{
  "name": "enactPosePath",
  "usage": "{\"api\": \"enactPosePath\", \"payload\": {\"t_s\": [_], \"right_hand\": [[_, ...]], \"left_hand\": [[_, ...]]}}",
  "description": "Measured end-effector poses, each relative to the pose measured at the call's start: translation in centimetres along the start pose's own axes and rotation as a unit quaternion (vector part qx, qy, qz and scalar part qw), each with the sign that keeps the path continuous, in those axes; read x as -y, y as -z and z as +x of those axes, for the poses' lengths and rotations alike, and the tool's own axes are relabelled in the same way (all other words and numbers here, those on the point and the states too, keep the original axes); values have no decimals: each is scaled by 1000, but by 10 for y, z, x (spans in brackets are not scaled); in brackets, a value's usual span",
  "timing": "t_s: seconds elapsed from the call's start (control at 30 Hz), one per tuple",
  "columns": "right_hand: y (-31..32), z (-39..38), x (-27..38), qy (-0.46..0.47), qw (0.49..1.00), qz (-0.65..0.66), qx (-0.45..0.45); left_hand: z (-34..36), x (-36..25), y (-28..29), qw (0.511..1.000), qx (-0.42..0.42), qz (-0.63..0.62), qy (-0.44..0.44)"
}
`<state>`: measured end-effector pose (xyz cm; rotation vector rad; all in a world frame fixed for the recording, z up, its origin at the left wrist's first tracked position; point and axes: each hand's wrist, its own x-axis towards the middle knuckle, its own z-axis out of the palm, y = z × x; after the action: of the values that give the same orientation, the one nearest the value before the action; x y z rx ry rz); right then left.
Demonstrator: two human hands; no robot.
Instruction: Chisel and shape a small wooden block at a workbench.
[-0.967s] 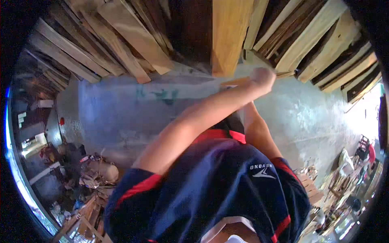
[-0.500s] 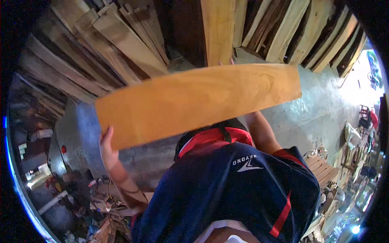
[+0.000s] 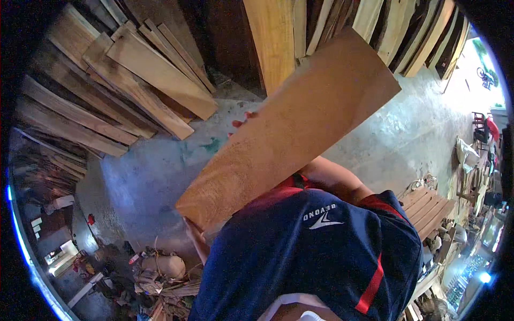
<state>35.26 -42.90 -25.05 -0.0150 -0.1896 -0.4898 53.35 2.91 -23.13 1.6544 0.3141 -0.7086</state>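
A long orange-brown wooden board point(image 3: 300, 123) is held diagonally in front of my body, its far end up at the right, its near end low at the left over my dark shirt. My left hand point(image 3: 195, 230) grips that lower end, mostly hidden by the board. My right hand point(image 3: 242, 120) reaches beneath it, with red-lit fingertips curling over its far long edge; the rest of that hand is covered.
Many planks point(image 3: 150, 80) lean along the far side, from left to right. A grey concrete floor point(image 3: 139, 192) lies below. Clutter with a tank point(image 3: 163, 266) is at lower left. A slatted wooden stack point(image 3: 425, 211) stands right, near a bright opening with a bicycle-like vehicle point(image 3: 484, 77).
The board came up into view between one second and half a second ago, then turned from nearly level to diagonal, its right end rising away and its left end dropping toward my body.
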Motion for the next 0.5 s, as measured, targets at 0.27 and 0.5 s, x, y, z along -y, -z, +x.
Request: {"api": "enactPosePath", "payload": {"t_s": [0.27,0.5], "right_hand": [[110,53,-25,12,985,66,161],[-61,51,-27,120,803,-437,-387]], "left_hand": [[-26,20,-50,988,87,128,-1],[-25,43,-66,963,138,229,-11]]}}
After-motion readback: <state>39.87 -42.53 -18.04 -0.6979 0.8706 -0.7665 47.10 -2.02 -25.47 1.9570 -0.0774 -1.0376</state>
